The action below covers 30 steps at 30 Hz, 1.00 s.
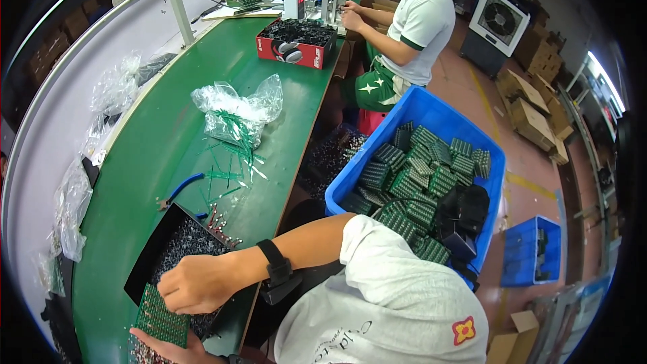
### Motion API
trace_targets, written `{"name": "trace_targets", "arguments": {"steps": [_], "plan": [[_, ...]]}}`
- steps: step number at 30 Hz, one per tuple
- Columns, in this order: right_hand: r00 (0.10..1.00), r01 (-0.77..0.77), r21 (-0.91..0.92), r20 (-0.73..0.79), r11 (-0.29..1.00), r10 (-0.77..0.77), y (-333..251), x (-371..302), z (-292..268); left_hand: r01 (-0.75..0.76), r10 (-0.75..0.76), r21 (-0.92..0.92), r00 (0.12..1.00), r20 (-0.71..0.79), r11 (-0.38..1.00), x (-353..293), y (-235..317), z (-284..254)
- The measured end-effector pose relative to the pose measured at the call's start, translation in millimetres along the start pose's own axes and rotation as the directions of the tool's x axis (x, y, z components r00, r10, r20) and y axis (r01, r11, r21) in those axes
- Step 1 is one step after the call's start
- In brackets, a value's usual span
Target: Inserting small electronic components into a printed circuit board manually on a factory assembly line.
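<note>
Head view, one frame. Right hand (195, 286): reaches across from the lower right, black wristband (275, 263) on the forearm; fingers curled down onto the upper edge of a green circuit board (160, 318); whether they pinch it or only press on it cannot be told. Left hand (176, 350): at the bottom edge, palm up beneath the board, fingers closed around its lower edge and bearing it. Circuit board: green, dotted with small parts, tilted, held over the near end of a black tray (145, 256); the tray lies at the front of the green table (145, 148) and is filled with small dark parts.

Beyond the tray: a row of small pins just beside its far corner; a blue-handled tool (180, 189) near it; loose green strips scattered on the table; a clear plastic bag (236, 111) of green strips farther up; a red box (296, 44) of dark parts at the far end.

Right of the table: a blue crate (431, 121) stacked with green boards, black pieces in its near corner; a second person (411, 27) in a white shirt seated at the far end, hands at a small machine; a fan (499, 20) and cardboard boxes (532, 118) on the floor behind.
</note>
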State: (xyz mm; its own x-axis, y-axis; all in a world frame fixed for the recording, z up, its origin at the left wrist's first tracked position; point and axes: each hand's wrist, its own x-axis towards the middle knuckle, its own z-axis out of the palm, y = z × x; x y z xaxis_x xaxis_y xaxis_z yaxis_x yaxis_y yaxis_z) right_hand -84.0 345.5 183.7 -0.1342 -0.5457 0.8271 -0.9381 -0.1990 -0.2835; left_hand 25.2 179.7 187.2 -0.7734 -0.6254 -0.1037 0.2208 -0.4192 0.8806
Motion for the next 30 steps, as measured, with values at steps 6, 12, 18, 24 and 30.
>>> {"name": "trace_targets", "arguments": {"steps": [6,12,18,24,30], "plan": [[0.991,-0.131,0.057,-0.016,0.990,0.132,-17,10,6,-0.170,0.160,0.118,0.983,0.090,0.978,5,-12,-5],[0.989,-0.140,0.073,-0.041,0.987,0.143,-2,2,12,-0.190,0.139,0.229,0.966,0.219,0.955,12,-25,-24],[0.986,-0.126,-0.023,-0.117,0.992,0.122,5,10,-3,0.065,-0.070,0.101,0.996,0.051,0.993,5,-9,-7],[0.969,-0.203,-0.002,-0.143,0.979,0.201,3,14,-35,0.041,-0.040,-0.030,0.999,0.034,0.999,7,5,15],[0.948,-0.289,0.073,-0.117,0.954,0.296,-16,21,-38,0.205,-0.052,-0.274,0.878,0.476,0.940,3,16,36]]}}
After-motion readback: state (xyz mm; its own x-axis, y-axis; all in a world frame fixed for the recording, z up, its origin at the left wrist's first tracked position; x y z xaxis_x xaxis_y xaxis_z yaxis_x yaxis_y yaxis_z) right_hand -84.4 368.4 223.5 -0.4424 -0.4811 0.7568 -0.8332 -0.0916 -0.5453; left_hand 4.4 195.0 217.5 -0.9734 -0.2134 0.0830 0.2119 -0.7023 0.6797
